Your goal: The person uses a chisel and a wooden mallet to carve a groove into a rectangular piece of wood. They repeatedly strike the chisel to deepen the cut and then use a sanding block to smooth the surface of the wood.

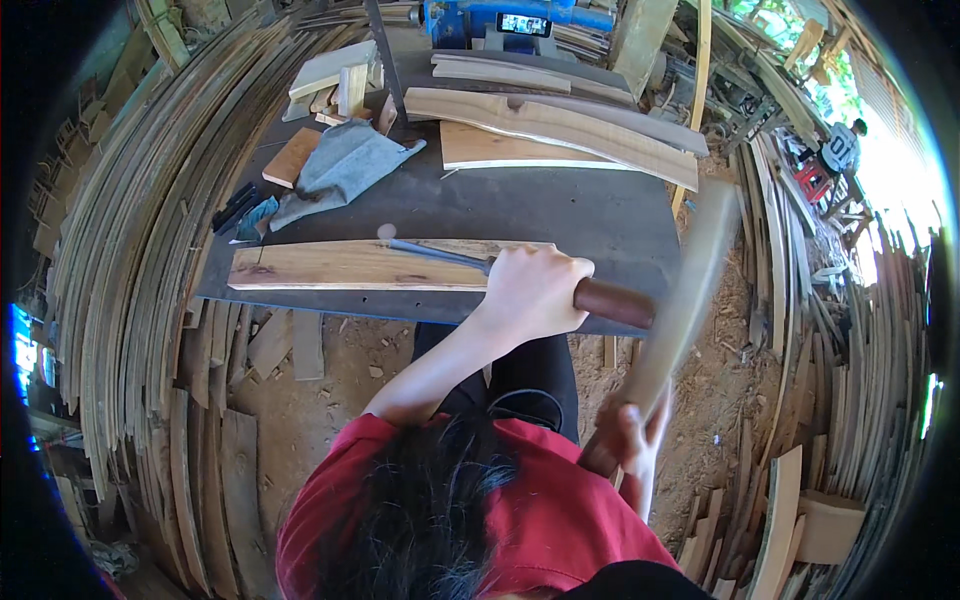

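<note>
My left hand (pixel 533 292) is closed around a wood chisel (pixel 440 254), whose brown handle end sticks out to the right of my fist. The chisel lies low and slanted, its tip at the far edge of a wooden board (pixel 330 266). That board rests along the near edge of the dark worktable (pixel 600 210). My right hand (pixel 636 432) grips a wooden mallet (pixel 690 285), blurred by motion and upright, its shaft beside the chisel's butt end. I cannot tell whether they touch. A small pale round blur hangs near the chisel tip.
A grey cloth (pixel 345 165), a brown block (pixel 292 158) and wood offcuts (pixel 335 80) lie at the far left. Shaped planks (pixel 550 125) sit at the back, before a blue machine (pixel 470 20). Stacked strips (pixel 130 250) flank the table. A person (pixel 840 150) sits far right.
</note>
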A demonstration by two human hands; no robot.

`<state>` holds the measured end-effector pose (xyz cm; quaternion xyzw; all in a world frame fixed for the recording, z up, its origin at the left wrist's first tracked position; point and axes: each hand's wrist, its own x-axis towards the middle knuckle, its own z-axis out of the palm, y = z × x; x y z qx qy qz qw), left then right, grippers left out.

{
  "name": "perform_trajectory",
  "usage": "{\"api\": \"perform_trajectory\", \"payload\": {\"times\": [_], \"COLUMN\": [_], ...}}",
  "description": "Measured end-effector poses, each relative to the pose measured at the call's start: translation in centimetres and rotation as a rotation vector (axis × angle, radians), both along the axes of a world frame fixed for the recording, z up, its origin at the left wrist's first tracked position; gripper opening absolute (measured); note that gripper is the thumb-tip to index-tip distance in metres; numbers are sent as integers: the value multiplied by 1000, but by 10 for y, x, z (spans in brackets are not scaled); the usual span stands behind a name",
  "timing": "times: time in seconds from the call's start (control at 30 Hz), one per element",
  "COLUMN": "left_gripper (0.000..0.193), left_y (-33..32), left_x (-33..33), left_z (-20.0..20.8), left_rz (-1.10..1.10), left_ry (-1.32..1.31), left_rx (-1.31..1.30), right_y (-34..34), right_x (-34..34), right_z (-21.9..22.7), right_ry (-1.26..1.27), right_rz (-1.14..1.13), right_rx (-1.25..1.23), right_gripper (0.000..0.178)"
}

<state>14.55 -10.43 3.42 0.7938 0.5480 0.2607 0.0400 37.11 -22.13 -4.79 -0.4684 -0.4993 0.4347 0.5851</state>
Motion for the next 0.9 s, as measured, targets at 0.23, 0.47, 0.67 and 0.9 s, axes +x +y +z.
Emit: {"api": "perform_trajectory", "payload": {"times": [0.23, 0.47, 0.67, 0.9], "left_gripper": [17, 19, 20, 18], "left_y": [-11, -14, -12, -7], "left_x": [-22, -23, -42, -57], "left_z": [-1, -4, -5, -7], "left_rz": [21, 56, 152, 237], "left_ry": [15, 62, 53, 42], "left_rx": [-47, -113, -63, 6], "right_y": [12, 6, 15, 10], "right_x": [0, -21, -14, -36], "right_z": [17, 18, 21, 0], "right_ry": [232, 66, 273, -133], "right_rz": [-161, 230, -78, 267], "right_rx": [23, -100, 46, -174], "right_gripper": [58, 60, 67, 63]}}
